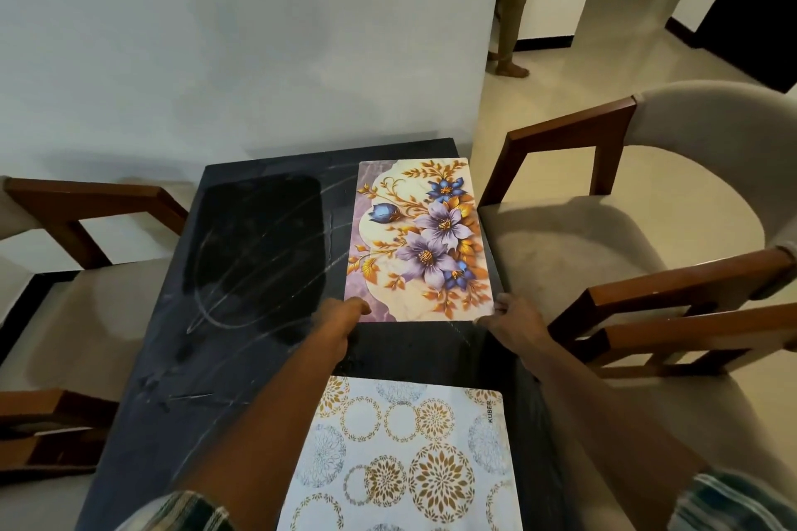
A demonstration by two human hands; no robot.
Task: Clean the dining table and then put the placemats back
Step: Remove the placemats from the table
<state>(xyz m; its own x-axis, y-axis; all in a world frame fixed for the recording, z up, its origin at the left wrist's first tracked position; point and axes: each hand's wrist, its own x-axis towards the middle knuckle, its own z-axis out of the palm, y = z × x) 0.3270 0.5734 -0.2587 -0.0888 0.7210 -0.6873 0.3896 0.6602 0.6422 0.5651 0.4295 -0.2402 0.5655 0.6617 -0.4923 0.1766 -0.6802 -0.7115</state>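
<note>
A floral placemat point(420, 239) with purple and blue flowers lies flat on the far right part of the black dining table point(241, 349). My left hand point(338, 325) touches its near left corner with the fingertips. My right hand point(515, 325) pinches its near right corner at the table's edge. A second placemat point(405, 457), white with gold and grey circle patterns, lies on the near right part of the table, between my forearms. The table's left half is bare, with streaks on its surface.
Wooden chairs with beige seats stand on both sides: two on the right point(625, 237) and two on the left point(77, 228). A white wall point(258, 34) rises behind the table's far end. A person's legs point(511, 22) stand beyond the wall corner.
</note>
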